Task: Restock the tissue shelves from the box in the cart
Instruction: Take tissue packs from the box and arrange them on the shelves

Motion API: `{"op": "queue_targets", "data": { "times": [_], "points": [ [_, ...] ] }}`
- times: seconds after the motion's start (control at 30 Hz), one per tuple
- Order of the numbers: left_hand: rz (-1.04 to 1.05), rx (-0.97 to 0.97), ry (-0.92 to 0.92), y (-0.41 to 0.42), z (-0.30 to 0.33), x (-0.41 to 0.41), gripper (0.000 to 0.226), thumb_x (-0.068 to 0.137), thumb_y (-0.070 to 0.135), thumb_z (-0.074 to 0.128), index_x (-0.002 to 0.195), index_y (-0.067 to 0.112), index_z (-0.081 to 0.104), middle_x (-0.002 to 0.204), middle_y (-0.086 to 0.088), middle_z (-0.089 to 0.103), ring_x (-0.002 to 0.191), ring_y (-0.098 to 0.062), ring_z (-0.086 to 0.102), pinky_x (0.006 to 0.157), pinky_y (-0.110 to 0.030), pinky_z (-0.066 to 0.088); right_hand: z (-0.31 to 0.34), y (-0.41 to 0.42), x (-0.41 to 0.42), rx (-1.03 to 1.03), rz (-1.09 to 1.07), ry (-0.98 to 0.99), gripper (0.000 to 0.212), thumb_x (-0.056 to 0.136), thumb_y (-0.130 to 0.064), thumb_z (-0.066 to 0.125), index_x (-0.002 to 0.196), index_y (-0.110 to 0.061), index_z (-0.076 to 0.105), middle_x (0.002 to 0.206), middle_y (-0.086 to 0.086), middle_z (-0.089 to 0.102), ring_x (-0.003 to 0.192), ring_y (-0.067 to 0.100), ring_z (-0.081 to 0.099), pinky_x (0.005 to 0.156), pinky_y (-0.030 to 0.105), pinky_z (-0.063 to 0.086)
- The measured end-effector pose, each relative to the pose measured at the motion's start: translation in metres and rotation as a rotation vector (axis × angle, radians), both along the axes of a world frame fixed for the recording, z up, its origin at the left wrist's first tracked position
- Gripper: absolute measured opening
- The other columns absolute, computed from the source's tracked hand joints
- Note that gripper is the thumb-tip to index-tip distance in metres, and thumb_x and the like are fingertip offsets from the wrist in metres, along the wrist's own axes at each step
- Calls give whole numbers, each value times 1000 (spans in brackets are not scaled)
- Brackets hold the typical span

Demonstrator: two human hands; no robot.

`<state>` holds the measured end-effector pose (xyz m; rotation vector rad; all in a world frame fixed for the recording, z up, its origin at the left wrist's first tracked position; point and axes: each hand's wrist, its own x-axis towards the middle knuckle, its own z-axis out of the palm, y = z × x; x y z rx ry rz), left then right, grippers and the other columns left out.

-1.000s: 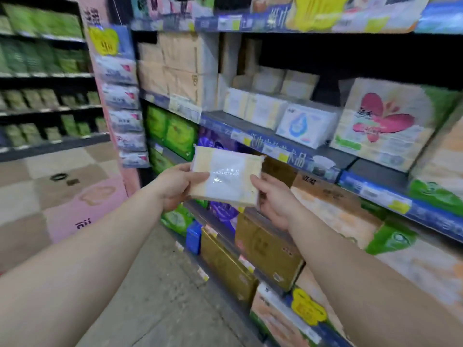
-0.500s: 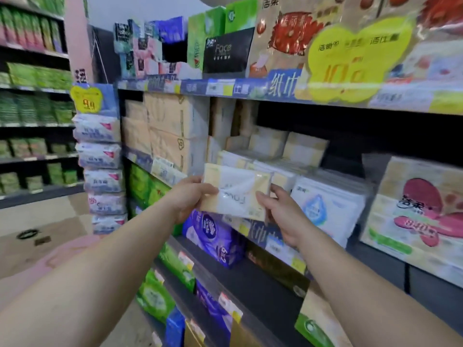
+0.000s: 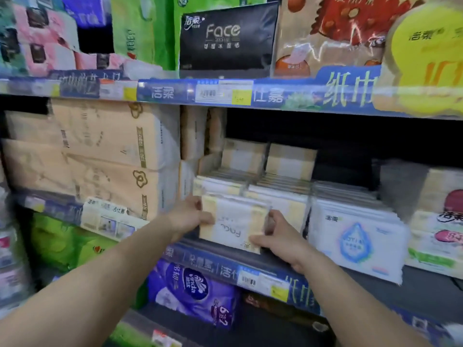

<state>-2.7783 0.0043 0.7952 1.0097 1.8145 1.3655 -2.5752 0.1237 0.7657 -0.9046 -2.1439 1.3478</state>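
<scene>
2 hands hold 1 tissue pack (image 3: 234, 225) upright at the shelf (image 3: 225, 265) front: left hand (image 3: 189, 216) gripping at 9 o'clock, right hand (image 3: 280, 240) pinching at 4 o'clock.

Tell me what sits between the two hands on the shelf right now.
In the head view, the yellow-and-white tissue pack sits between the left hand and right hand, each gripping one end.
</scene>
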Motion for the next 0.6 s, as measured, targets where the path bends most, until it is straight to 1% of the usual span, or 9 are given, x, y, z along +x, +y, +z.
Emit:
{"op": "queue_targets", "data": {
  "times": [0.07,0.17,0.2,0.27,0.33,0.4,0.5,0.53,0.6],
  "points": [
    [-52,-5,15,4,-4,-13,40,77,2,73,114,7,58,109,-12,67,102,-27,64,98,-43,50,2,-6,-2,60,-38,-65,81,81,-24,75,142,-28,23,122,4,57,106,22,59,81,27,46],
    [-103,21,181,8,-2,-17,73,80,8,73,142,5,35,127,-10,57,107,-20,57,92,-28,47,1,-9,-6,60,-107,-55,70,80,-19,77,132,-28,30,109,2,63,95,17,63,80,26,48],
    [-69,39,342,8,-1,-15,86,80,12,73,149,9,22,138,-11,47,117,-22,50,97,-28,42,1,-11,-7,45,-135,-31,72,78,-18,78,134,-26,32,108,2,64,93,18,64,80,28,50],
    [49,127,883,5,4,-10,100,78,22,73,153,21,6,151,-13,28,137,-28,30,112,-35,26,4,-15,-8,10,-182,31,73,77,-13,77,136,-25,36,105,5,65,86,20,65,76,33,53],
    [91,317,1442,8,13,-8,103,68,23,77,150,30,15,152,-16,30,138,-35,27,114,-48,22,17,-24,-10,41,-211,77,66,79,-8,74,131,-27,40,99,2,63,79,16,62,69,27,51],
    [16,513,1762,14,25,-1,98,59,23,80,145,27,34,149,-16,37,136,-39,34,111,-56,23,33,-34,-13,140,-242,108,65,78,-7,71,129,-34,41,92,1,59,75,14,60,65,22,48],
    [-93,522,1920,11,48,17,88,63,21,77,143,18,41,147,-10,43,138,-33,36,114,-57,12,54,-48,-22,309,-266,167,77,75,-8,71,135,-40,35,95,-2,58,84,13,61,69,18,49],
    [-115,439,1923,12,54,20,88,68,24,75,146,17,34,147,-6,43,139,-28,35,115,-56,7,60,-52,-25,347,-270,184,81,75,-7,72,138,-38,32,100,-7,58,88,5,59,70,10,46],
    [-212,170,1762,16,63,17,86,77,34,71,149,20,25,148,0,40,139,-21,33,117,-51,2,68,-59,-32,382,-274,240,85,75,-6,75,141,-33,29,106,-10,57,80,-10,55,66,2,41]
  ]
}}
